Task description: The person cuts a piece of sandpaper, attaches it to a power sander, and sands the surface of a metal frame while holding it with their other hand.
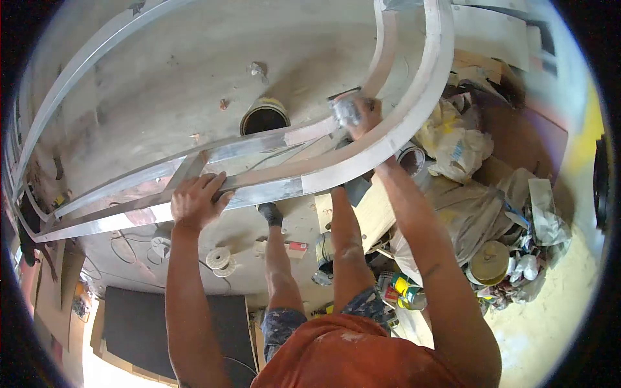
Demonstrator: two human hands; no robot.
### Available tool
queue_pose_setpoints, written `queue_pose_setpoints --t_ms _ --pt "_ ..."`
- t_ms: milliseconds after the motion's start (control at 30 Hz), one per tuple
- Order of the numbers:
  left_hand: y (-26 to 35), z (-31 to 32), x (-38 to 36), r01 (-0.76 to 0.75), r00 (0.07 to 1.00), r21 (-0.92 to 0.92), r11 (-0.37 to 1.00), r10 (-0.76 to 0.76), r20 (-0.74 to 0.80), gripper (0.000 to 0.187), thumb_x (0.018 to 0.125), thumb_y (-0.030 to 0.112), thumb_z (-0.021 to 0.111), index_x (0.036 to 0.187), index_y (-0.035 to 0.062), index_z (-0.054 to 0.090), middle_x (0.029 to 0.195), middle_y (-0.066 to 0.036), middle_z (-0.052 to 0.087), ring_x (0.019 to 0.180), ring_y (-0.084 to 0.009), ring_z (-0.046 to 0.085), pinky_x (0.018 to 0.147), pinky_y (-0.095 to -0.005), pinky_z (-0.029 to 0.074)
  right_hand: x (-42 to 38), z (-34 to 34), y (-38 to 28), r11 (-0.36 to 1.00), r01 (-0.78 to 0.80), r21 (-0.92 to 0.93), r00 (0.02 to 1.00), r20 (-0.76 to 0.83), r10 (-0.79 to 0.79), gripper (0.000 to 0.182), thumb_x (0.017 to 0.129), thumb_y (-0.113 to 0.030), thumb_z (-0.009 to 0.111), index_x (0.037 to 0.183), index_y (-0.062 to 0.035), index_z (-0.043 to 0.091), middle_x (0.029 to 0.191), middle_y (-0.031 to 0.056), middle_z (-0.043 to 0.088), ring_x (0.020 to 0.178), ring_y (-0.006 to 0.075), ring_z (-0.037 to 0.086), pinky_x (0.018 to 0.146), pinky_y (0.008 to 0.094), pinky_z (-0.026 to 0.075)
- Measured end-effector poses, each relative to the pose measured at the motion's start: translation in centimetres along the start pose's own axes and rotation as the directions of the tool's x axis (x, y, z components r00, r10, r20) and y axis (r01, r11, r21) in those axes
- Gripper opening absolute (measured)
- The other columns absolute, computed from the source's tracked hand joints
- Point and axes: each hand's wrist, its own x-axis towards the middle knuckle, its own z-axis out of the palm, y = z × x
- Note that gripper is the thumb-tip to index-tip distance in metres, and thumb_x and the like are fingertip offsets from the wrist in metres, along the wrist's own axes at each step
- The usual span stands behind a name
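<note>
A large curved frame of pale, filler-smeared rails spans the view, its front rail bending upward at the right. My left hand is closed over this front rail near a crosspiece, fingers on its upper side. Beyond it runs the rear rail, patched with pinkish filler. Reaching under the front rail, my right hand grips a grey sanding block, blurred, right at the rear rail's bend. Part of my right wrist is hidden by the front rail.
An open bucket stands on the floor behind the frame. To the right lie plastic bags, a lidded tub and several cans. Below the frame are a spool, loose cable and a dark panel.
</note>
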Motion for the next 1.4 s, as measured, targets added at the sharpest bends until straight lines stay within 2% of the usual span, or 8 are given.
queue_pose_setpoints --t_ms 300,767,933,1000,1067,1100,1300,1400 --pt "-0.4 0.4 -0.1 -0.027 1.0 -0.01 1.0 0.027 -0.002 0.043 0.083 0.049 0.078 0.115 0.0195 0.076 0.097 -0.003 0.075 0.083 -0.0259 0.072 0.076 -0.0405 0.058 4.9 -2.4 1.8 0.971 -0.24 -0.021 0.947 -0.227 0.229 0.073 0.073 -0.022 0.086 0.139 -0.0132 0.056 0.122 0.0231 0.057 0.109 0.0429 0.059 0.095 0.0544 0.051" --pt "-0.3 0.1 -0.2 -0.016 1.0 -0.007 1.0 0.016 -0.015 0.04 0.089 0.05 0.072 0.115 0.0193 0.077 0.1 -0.004 0.076 0.084 -0.0283 0.072 0.074 -0.042 0.059 -4.8 4.3 -14.3 0.966 -0.238 0.098 0.966 0.131 0.224 0.069 0.081 -0.017 0.083 0.144 -0.0254 0.054 0.131 0.0262 0.047 0.113 0.0471 0.063 0.088 0.0525 0.058" --pt "0.2 -0.1 0.1 0.025 0.998 0.048 0.999 -0.027 0.052 0.041 0.092 0.053 0.069 0.116 0.0208 0.076 0.104 -0.005 0.075 0.083 -0.0308 0.072 0.073 -0.0439 0.059 -6.6 7.2 -14.6 0.973 0.131 0.19 0.991 -0.058 -0.122 0.059 0.089 -0.027 0.079 0.143 -0.0215 0.056 0.128 0.0266 0.05 0.107 0.046 0.067 0.085 0.0535 0.059" --pt "0.1 0.3 -0.4 0.038 0.999 0.068 0.997 -0.04 0.024 0.04 0.091 0.052 0.069 0.115 0.0212 0.076 0.106 -0.007 0.075 0.082 -0.0321 0.072 0.072 -0.0448 0.059 -7.8 7.3 -11.9 0.994 0.107 0.003 0.991 0.075 -0.106 0.059 0.09 -0.029 0.078 0.144 -0.0202 0.055 0.128 0.0233 0.051 0.11 0.0418 0.065 0.088 0.0505 0.059" --pt "0.1 0.3 -0.5 0.03 0.999 0.086 0.996 -0.032 0.026 0.039 0.091 0.052 0.07 0.114 0.0209 0.076 0.107 -0.007 0.075 0.083 -0.0325 0.073 0.072 -0.045 0.06 -9.4 12.0 -4.9 0.786 -0.112 0.609 0.989 0.143 0.03 0.055 0.093 -0.031 0.075 0.144 -0.0215 0.056 0.142 0.0238 0.049 0.125 0.0447 0.057 0.1 0.0523 0.053" --pt "0.0 0.3 -0.4 0.023 0.999 0.101 0.995 -0.026 0.022 0.038 0.091 0.052 0.07 0.112 0.0205 0.077 0.109 -0.007 0.075 0.083 -0.0329 0.073 0.072 -0.0452 0.06 -8.9 11.2 -3.7 0.783 -0.109 0.612 0.989 0.145 0.024 0.055 0.093 -0.031 0.075 0.144 -0.0215 0.056 0.142 0.0238 0.049 0.125 0.0447 0.057 0.1 0.0523 0.053" --pt "0.1 0.4 -0.3 0.017 0.998 0.044 0.999 -0.015 -0.053 0.034 0.091 0.049 0.072 0.106 0.0189 0.078 0.1 -0.008 0.076 0.08 -0.0323 0.074 0.071 -0.0454 0.06 -1.9 1.6 -0.6 0.973 -0.11 -0.202 0.976 -0.209 0.067 0.061 0.086 -0.031 0.079 0.139 -0.0086 0.057 0.122 0.0195 0.065 0.111 0.0347 0.066 0.091 0.0468 0.055" --pt "-0.1 0.6 -0.4 0.0 0.996 -0.002 1.0 -0.001 -0.086 0.033 0.091 0.048 0.072 0.106 0.0186 0.078 0.093 -0.007 0.076 0.078 -0.0315 0.073 0.07 -0.0453 0.06 -0.2 0.9 0.4 0.996 -0.065 0.06 0.929 -0.36 0.082 0.059 0.082 -0.035 0.08 0.132 -0.0078 0.063 0.115 0.02 0.068 0.103 0.0377 0.067 0.087 0.0474 0.054"
